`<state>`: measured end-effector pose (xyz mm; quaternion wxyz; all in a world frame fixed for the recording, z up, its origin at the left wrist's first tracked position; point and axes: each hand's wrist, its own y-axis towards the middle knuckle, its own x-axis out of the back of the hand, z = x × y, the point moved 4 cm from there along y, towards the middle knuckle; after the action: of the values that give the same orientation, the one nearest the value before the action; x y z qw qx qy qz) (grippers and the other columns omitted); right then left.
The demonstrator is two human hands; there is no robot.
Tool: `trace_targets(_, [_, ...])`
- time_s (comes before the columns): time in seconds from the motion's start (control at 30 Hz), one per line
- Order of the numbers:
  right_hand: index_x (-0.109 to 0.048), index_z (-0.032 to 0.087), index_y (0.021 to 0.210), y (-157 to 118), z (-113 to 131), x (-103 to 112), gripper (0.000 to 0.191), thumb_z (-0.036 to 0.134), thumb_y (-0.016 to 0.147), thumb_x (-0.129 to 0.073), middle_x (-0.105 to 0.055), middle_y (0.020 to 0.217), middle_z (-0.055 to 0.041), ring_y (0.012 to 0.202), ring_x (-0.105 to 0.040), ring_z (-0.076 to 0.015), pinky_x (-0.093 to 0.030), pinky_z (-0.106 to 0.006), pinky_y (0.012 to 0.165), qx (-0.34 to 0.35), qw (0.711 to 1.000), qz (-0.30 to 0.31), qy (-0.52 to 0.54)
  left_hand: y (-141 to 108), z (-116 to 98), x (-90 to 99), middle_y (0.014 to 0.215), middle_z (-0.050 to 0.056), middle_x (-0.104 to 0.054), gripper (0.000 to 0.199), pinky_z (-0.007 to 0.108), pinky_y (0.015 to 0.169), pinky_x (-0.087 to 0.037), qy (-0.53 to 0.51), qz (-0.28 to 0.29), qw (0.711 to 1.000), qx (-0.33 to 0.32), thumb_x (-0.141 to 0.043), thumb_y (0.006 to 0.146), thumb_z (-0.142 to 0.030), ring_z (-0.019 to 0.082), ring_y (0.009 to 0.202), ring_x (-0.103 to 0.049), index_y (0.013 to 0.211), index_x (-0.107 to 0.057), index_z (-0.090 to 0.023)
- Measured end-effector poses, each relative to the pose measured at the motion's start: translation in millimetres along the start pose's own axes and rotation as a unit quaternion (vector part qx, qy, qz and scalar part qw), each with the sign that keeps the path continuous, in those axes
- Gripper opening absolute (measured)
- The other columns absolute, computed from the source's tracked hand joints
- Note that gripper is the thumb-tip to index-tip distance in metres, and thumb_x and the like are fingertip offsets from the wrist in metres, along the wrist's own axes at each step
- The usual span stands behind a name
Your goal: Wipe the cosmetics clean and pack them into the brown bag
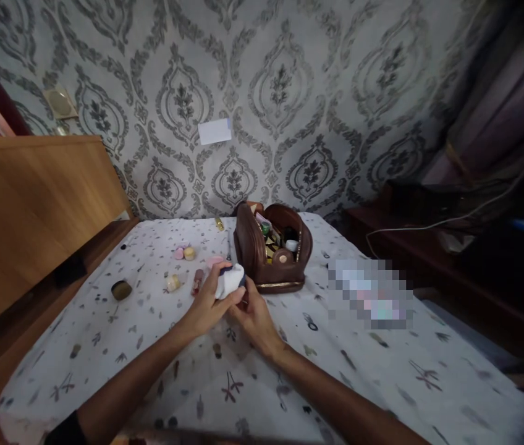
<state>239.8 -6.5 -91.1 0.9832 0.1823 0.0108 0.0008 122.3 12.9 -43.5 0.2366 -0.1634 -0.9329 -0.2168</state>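
Note:
In front of the bag, my left hand (210, 298) is closed around a small white and dark blue item (229, 281), whose exact kind I cannot make out. My right hand (256, 316) meets it from the right, its fingers bent against the item's lower right side. Just behind my hands a brown cosmetic bag (271, 272) stands unzipped, with several small things packed inside. Left of my left hand lie a small reddish tube (198, 282) and a cream-coloured little jar (173, 282). A pink item (215, 261) is partly hidden behind my fingers.
Farther left on the patterned cloth (225, 402) are pink and yellow round pieces (185, 253) and a dark olive round object (121, 290). A gold item (219, 224) lies near the wall. A blurred-out flat object (368, 293) is at right. A wooden panel (44, 210) borders the left.

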Motion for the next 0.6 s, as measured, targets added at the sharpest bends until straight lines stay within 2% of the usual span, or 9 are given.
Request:
trace_targets(0.17, [-0.042,0.019,0.134,0,3,7,0.057,0.023,0.081,-0.061,-0.058,0.125,-0.0116,0.111,-0.059,-0.0243,-0.051,-0.040,0.095,0.062,0.992,-0.034,-0.107,3,-7,1.8,0.122,0.006,-0.060,0.035,0.034,0.097,-0.043,0.036,0.014,0.999,0.010,-0.054,0.091,-0.044,0.023,0.114,-0.056,0.121,-0.048,-0.026])
trace_targets(0.33, [-0.050,0.021,0.111,-4,1,6,0.035,0.011,0.077,-0.054,-0.056,0.108,-0.0087,0.103,-0.058,-0.0236,-0.052,-0.040,0.090,0.133,0.970,-0.010,-0.205,7,-6,-0.2,0.103,0.006,-0.064,0.030,0.039,0.092,-0.045,0.094,0.012,0.995,0.020,-0.056,0.088,-0.051,0.027,0.102,-0.059,0.102,-0.059,-0.024])
trace_targets(0.43, [-0.050,0.021,0.112,-5,-1,5,0.038,0.011,0.076,-0.055,-0.055,0.108,-0.0086,0.104,-0.057,-0.0243,-0.051,-0.041,0.090,0.134,0.967,0.006,-0.215,13,2,3.7,0.104,0.008,-0.067,0.035,0.042,0.099,-0.043,0.037,0.003,0.998,0.049,-0.054,0.088,-0.054,0.029,0.106,-0.060,0.101,-0.064,-0.023])
trace_targets(0.5, [-0.050,0.022,0.118,-5,-1,3,0.042,0.015,0.078,-0.060,-0.057,0.112,-0.0087,0.107,-0.056,-0.0247,-0.050,-0.042,0.093,0.127,0.972,0.015,-0.198,16,12,7.2,0.103,0.010,-0.070,0.042,0.042,0.099,-0.043,-0.022,0.002,0.995,0.101,-0.052,0.089,-0.058,0.029,0.106,-0.062,0.099,-0.067,-0.021])
trace_targets(0.6, [-0.049,0.023,0.124,-2,0,2,0.051,0.023,0.077,-0.070,-0.058,0.119,-0.0091,0.110,-0.058,-0.0254,-0.049,-0.042,0.095,0.092,0.987,0.017,-0.133,19,29,11.2,0.100,0.010,-0.072,0.053,0.039,0.096,-0.046,-0.124,-0.042,0.978,0.164,-0.054,0.084,-0.066,0.029,0.104,-0.064,0.100,-0.068,-0.017])
